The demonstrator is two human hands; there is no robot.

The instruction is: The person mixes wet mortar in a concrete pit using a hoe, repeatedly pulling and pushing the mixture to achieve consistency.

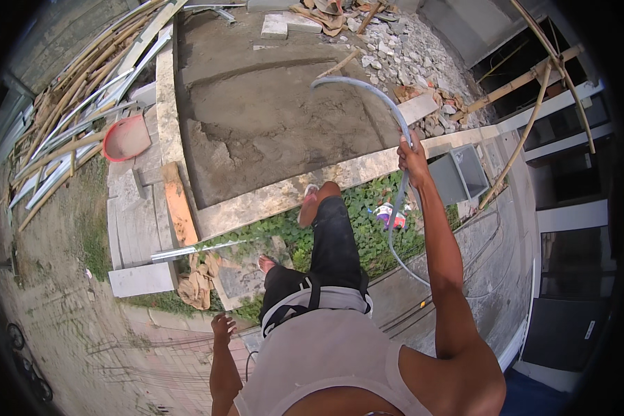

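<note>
My right hand (413, 161) is closed around a grey hose (388, 102), held up at right of centre. The hose's free end arches left over a bed of wet grey sand or mortar (277, 114), and its other part hangs down past my forearm toward the paving. My left hand (223, 327) hangs low at my left side, fingers slightly apart, with nothing in it. A concrete kerb (256, 201) frames the bed, and one of my feet (308, 201) is at its near edge. No water shows at the hose end.
Left of the bed lie a red dustpan-like scoop (127, 137), an orange-stained board (178, 201) and a pile of bamboo poles and metal strips (69, 125). Broken rubble (402, 55) heaps at the back right. A grey bin (457, 173) stands beside my right hand; leafy plants (284, 232) grow along the kerb.
</note>
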